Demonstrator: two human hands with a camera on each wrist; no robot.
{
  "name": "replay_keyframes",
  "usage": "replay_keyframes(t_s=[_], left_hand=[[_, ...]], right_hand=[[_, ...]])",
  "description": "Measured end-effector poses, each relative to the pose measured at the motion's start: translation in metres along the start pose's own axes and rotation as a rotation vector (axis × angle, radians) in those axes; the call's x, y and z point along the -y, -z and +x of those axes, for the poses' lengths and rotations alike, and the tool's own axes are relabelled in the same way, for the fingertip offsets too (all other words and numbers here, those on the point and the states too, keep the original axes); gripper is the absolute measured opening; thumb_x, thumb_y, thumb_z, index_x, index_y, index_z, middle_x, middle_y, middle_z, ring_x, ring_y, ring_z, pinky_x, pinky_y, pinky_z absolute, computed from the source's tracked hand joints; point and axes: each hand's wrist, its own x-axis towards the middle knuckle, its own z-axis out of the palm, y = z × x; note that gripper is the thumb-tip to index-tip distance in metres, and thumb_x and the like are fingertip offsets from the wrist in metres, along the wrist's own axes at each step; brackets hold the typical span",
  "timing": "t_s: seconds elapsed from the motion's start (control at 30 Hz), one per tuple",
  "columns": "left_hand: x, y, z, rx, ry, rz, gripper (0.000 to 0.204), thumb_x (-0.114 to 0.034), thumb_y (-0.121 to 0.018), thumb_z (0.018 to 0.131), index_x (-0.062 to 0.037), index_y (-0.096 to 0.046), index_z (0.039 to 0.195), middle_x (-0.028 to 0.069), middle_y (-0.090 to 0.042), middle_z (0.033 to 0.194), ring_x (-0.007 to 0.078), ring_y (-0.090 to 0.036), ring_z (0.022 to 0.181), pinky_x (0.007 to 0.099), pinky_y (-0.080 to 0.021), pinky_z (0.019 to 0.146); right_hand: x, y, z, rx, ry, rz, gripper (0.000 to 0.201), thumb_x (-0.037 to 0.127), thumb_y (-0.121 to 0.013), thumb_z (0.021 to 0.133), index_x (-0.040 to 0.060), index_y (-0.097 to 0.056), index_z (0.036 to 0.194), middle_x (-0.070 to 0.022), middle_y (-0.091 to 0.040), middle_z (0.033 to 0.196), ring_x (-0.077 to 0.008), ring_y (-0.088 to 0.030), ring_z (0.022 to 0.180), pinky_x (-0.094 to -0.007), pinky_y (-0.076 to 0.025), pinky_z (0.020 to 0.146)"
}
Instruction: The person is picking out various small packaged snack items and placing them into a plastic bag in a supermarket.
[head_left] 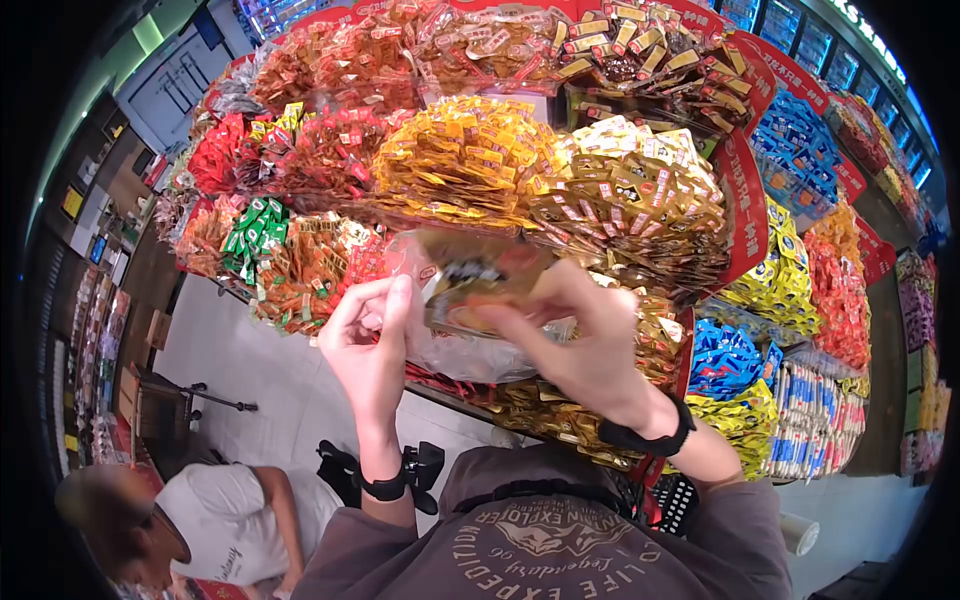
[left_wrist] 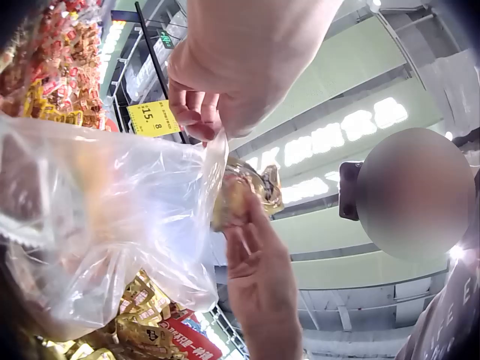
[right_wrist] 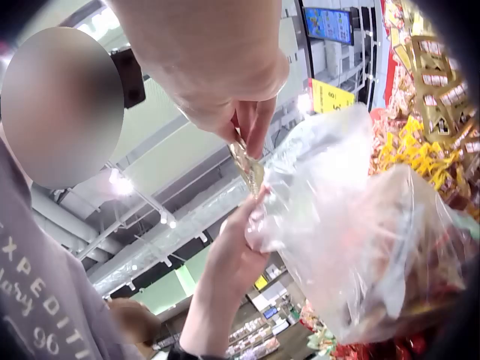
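A clear plastic bag [left_wrist: 150,195] with some packets inside hangs from the left hand [head_left: 373,335], whose fingers pinch its rim. In the right hand [head_left: 590,335] is a gold-brown snack packet [head_left: 480,280], gripped between thumb and fingers beside the bag's mouth. The right wrist view shows the packet [right_wrist: 247,169] edge-on under the right hand's fingertips [right_wrist: 255,139], close to the left hand [right_wrist: 231,259]. Blur in the head view hides the packet's print.
Heaped wrapped snacks [head_left: 460,160] fill the tiered display ahead, with blue packets [head_left: 725,355] and yellow packets [head_left: 735,415] at the right. A person in a white T-shirt [head_left: 235,520] is at the lower left. A tripod [head_left: 195,395] stands on the floor [head_left: 230,350].
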Motion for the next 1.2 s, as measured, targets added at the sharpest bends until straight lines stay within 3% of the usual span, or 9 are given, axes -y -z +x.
replay_keyframes(t_s=[0.2, 0.63, 0.7, 0.9, 0.97, 1.0, 1.1, 1.13, 1.2], left_hand=[[-0.009, 0.005, 0.002, -0.118, 0.044, -0.110, 0.009, -0.009, -0.063, 0.097, -0.0005, -0.064, 0.094, -0.0069, -0.053, 0.064, -0.0032, -0.036, 0.050, 0.0166, -0.028, 0.045], [-0.004, 0.012, 0.005, -0.137, 0.036, -0.140, 0.014, -0.016, -0.060, 0.100, -0.0031, -0.061, 0.095, -0.0084, -0.045, 0.058, -0.0017, -0.029, 0.045, 0.0209, -0.018, 0.040], [-0.001, 0.017, 0.004, -0.160, 0.067, -0.137, 0.015, -0.017, -0.060, 0.100, -0.0031, -0.061, 0.095, -0.0083, -0.045, 0.058, -0.0014, -0.028, 0.045, 0.0210, -0.018, 0.041], [0.016, 0.031, 0.010, -0.136, 0.068, -0.219, 0.015, -0.017, -0.058, 0.101, -0.0029, -0.061, 0.096, -0.0065, -0.047, 0.063, -0.0005, -0.037, 0.052, 0.0188, -0.028, 0.048], [0.018, 0.030, 0.014, -0.145, 0.060, -0.240, 0.013, -0.014, -0.056, 0.101, -0.0029, -0.062, 0.098, -0.0045, -0.053, 0.071, 0.0003, -0.044, 0.062, 0.0183, -0.036, 0.057], [0.017, 0.030, 0.015, -0.146, 0.059, -0.242, 0.013, -0.014, -0.056, 0.101, -0.0029, -0.062, 0.098, -0.0045, -0.053, 0.071, 0.0003, -0.044, 0.062, 0.0183, -0.036, 0.057], [0.010, 0.023, 0.015, -0.063, 0.070, -0.318, 0.014, -0.013, -0.055, 0.102, -0.0020, -0.062, 0.099, -0.0025, -0.059, 0.082, 0.0021, -0.050, 0.071, 0.0195, -0.040, 0.067], [0.006, 0.019, 0.014, 0.016, 0.038, -0.321, 0.012, -0.010, -0.056, 0.101, -0.0001, -0.063, 0.100, 0.0008, -0.062, 0.084, 0.0048, -0.055, 0.073, 0.0212, -0.044, 0.070], [0.013, 0.020, 0.016, 0.205, -0.118, -0.250, 0.013, -0.005, -0.057, 0.099, 0.0046, -0.064, 0.105, 0.0106, -0.068, 0.099, 0.0148, -0.064, 0.091, 0.0286, -0.049, 0.085]], right_hand=[[-0.048, -0.023, -0.010, 0.320, 0.061, -0.416, 0.017, 0.016, -0.071, 0.088, 0.0035, -0.063, 0.095, -0.0163, -0.068, 0.079, -0.0321, -0.067, 0.066, -0.0385, -0.052, 0.057], [-0.038, -0.018, 0.004, 0.405, 0.159, -0.413, 0.021, 0.016, -0.071, 0.087, 0.0045, -0.069, 0.105, -0.0122, -0.071, 0.095, -0.0302, -0.068, 0.087, -0.0379, -0.054, 0.074], [-0.040, -0.002, 0.004, 0.239, 0.396, -0.346, 0.027, 0.018, -0.073, 0.082, 0.0065, -0.068, 0.106, -0.0077, -0.071, 0.094, -0.0271, -0.066, 0.088, -0.0369, -0.054, 0.072], [-0.018, 0.031, 0.008, 0.383, 0.263, -0.450, 0.099, 0.030, -0.089, 0.063, 0.0049, -0.040, 0.145, -0.0191, -0.044, 0.145, -0.0338, -0.042, 0.134, -0.0455, -0.034, 0.108], [-0.021, 0.030, 0.009, 0.464, 0.139, -0.423, 0.104, 0.030, -0.089, 0.063, 0.0032, -0.036, 0.147, -0.0212, -0.050, 0.138, -0.0343, -0.047, 0.127, -0.0439, -0.037, 0.104], [-0.019, 0.028, 0.010, 0.516, -0.052, -0.455, 0.078, 0.021, -0.082, 0.072, 0.0052, -0.046, 0.140, -0.0218, -0.062, 0.115, -0.0350, -0.061, 0.105, -0.0427, -0.047, 0.086], [-0.028, 0.028, 0.013, 0.697, -0.131, -0.570, 0.052, 0.010, -0.075, 0.079, 0.0048, -0.058, 0.128, -0.0182, -0.068, 0.095, -0.0356, -0.066, 0.086, -0.0411, -0.052, 0.073], [-0.038, 0.023, 0.010, 0.546, 0.050, -0.524, 0.026, 0.000, -0.065, 0.081, 0.0043, -0.067, 0.107, -0.0167, -0.063, 0.071, -0.0372, -0.064, 0.067, -0.0413, -0.050, 0.058], [-0.035, 0.019, 0.014, 0.485, 0.034, -0.484, 0.020, 0.001, -0.066, 0.082, 0.0031, -0.066, 0.102, -0.0166, -0.062, 0.071, -0.0364, -0.062, 0.065, -0.0400, -0.050, 0.057]])
